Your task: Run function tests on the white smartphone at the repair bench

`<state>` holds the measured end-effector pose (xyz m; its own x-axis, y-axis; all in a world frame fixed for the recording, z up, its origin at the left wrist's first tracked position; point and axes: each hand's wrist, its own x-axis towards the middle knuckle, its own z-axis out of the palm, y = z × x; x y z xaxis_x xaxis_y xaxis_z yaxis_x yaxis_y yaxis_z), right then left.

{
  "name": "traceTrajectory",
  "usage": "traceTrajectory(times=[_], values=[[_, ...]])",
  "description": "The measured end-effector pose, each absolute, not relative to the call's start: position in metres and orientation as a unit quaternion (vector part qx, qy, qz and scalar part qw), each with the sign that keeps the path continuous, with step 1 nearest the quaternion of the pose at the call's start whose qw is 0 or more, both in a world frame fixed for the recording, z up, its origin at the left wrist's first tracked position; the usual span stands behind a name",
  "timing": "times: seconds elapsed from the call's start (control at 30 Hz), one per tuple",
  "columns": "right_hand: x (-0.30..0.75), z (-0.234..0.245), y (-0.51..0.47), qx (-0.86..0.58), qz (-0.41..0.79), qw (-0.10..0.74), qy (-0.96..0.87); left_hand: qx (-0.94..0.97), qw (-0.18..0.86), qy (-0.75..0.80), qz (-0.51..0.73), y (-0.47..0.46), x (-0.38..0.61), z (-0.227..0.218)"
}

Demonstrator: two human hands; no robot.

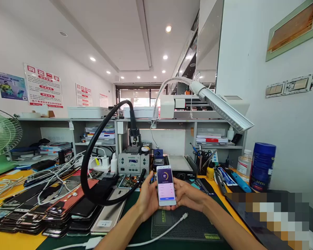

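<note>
A white smartphone (166, 189) is held upright between both hands in the middle of the head view. Its lit screen shows a dark purple top with a round gauge, and a pale list below. My left hand (148, 194) wraps its left edge, with the fingers partly behind it. My right hand (186, 195) grips the right edge near the bottom. Beneath the hands lies a dark textured work mat (193, 222). Across the mat runs a white charging cable (164, 236), its plug end free below the phone.
Stacked phones (62, 208) cover the left of the bench. A thick black hose (85, 166) loops up from the hot-air station (134, 163). Overhead, a lamp (223, 106) reaches right. A pen holder (202, 161), bottles and a blue canister (263, 166) stand at right; a fan (3, 139) stands left.
</note>
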<state>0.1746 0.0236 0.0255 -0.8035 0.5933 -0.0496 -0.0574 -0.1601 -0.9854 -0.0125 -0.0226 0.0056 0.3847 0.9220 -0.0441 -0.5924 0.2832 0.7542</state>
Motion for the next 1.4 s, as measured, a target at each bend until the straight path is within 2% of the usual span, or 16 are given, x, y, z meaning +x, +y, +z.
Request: traceTrajectory(times=[0.27,0.57,0.97,1.4], values=[[0.172,0.025,0.022,-0.222,0.726,0.25,-0.6,0.335,0.765,0.257,0.486,-0.023,-0.014,0.011],[0.169,0.027,0.017,-0.226,0.721,0.261,-0.601,0.37,0.799,0.184,0.437,-0.02,-0.017,0.003],[0.157,0.017,0.013,-0.311,0.623,0.289,-0.657,0.349,0.77,0.272,0.459,-0.02,-0.012,0.005],[0.155,0.02,0.009,-0.32,0.586,0.293,-0.684,0.328,0.782,0.261,0.461,-0.016,-0.014,0.0]])
